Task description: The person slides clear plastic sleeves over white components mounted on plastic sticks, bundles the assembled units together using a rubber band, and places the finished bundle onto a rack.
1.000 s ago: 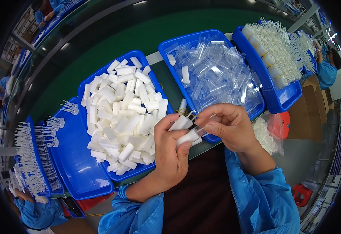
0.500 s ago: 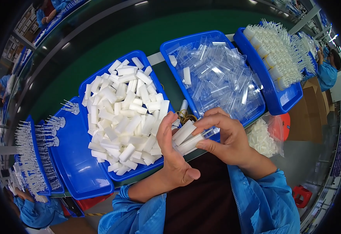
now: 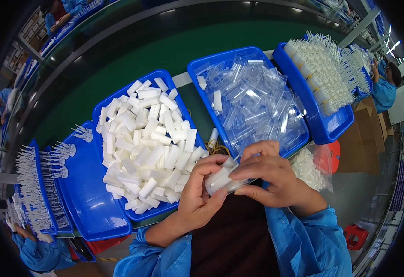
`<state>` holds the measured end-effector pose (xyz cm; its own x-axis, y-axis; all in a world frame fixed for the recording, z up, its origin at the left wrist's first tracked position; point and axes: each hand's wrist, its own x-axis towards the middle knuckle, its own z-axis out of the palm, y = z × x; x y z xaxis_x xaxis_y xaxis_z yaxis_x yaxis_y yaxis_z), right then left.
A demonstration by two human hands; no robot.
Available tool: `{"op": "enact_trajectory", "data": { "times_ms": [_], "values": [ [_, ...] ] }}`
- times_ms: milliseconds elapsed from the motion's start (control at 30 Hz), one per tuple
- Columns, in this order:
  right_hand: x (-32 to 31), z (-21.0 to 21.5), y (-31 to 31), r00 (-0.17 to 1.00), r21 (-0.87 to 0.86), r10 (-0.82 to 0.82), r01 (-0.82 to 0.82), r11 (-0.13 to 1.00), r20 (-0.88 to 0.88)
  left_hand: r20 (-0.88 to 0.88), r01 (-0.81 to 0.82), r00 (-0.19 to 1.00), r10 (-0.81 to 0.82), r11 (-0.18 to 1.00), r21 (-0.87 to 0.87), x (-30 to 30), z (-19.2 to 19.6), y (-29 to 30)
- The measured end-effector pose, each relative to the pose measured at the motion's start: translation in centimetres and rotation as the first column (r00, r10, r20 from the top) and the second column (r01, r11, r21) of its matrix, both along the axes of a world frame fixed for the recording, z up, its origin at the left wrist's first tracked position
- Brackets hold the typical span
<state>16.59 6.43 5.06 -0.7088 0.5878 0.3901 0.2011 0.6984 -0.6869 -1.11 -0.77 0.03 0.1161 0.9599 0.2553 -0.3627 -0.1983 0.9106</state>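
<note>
Main risk for us: a drop. Our bundle of white blocks (image 3: 218, 180) sits in the hands, past the worktop's near edge, between the near corners of the white-block tray (image 3: 162, 73) and the clear-piece tray (image 3: 207, 99). If the left pinch slackens, blocks could slip toward our lap. Push at a slant and a clear piece (image 3: 241, 186) could crack or scratch. Yellow bands (image 3: 218, 148) just beyond could snag a fingertip.

Pose: left hand (image 3: 198, 190) comes in from lower left, palm inward, thumb near side, fingers far side, pinching the blocks. Right hand (image 3: 272, 177) from lower right, back up, fingers curled over, thumb beneath; it looks pinched on the clear piece. Blur hides exact contact.
</note>
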Motion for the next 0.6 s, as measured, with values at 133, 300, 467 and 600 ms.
{"op": "enact_trajectory", "data": {
  "times_ms": [133,300,467,600],
  "values": [
    [-0.4,-0.3,-0.5,1.0,0.001,0.019,-0.019,1.0,-0.003,-0.053,0.044,0.997,-0.048,0.997,-0.062,-0.2,-0.4,-0.2],
    [-0.8,0.3,-0.3,0.999,-0.036,0.037,-0.035,0.999,0.036,-0.089,-0.046,0.995,0.038,0.995,-0.09,0.1,-0.8,-0.1],
    [-0.3,1.0,5.0,0.994,-0.035,0.067,-0.064,0.997,0.081,-0.123,-0.152,0.982,0.143,0.986,-0.07,-0.3,-1.3,0.1],
    [0.0,-0.8,9.9,0.887,0.298,-0.291,0.187,0.936,0.358,0.051,-0.142,0.987,0.156,0.969,-0.202,0.4,-0.2,-0.1]
  ]
}}
